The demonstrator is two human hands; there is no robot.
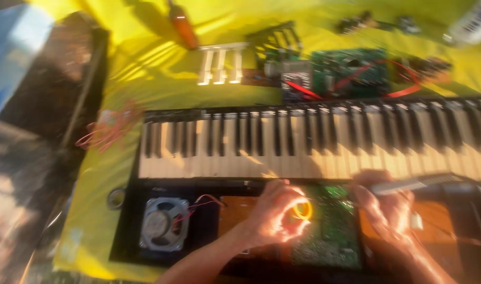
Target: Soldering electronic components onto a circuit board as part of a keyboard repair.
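Note:
An opened electronic keyboard [314, 139] lies on a yellow cloth, its lower housing exposing a round speaker [161, 223] and a green circuit board [330, 236]. My left hand [274, 215] rests over the board's left edge, fingers closed on a small yellow ring-shaped object [302, 210], perhaps a coil of wire or tape. My right hand [382, 208] holds a grey pen-like tool [403, 185] pointing left above the board. The picture is blurred.
On the cloth behind the keys lie a loose green circuit board [351, 71] with red wires, a strip of detached white keys [219, 66], an orange-handled tool [182, 26] and small dark parts. A red wire bundle [106, 129] lies at left beside a dark surface.

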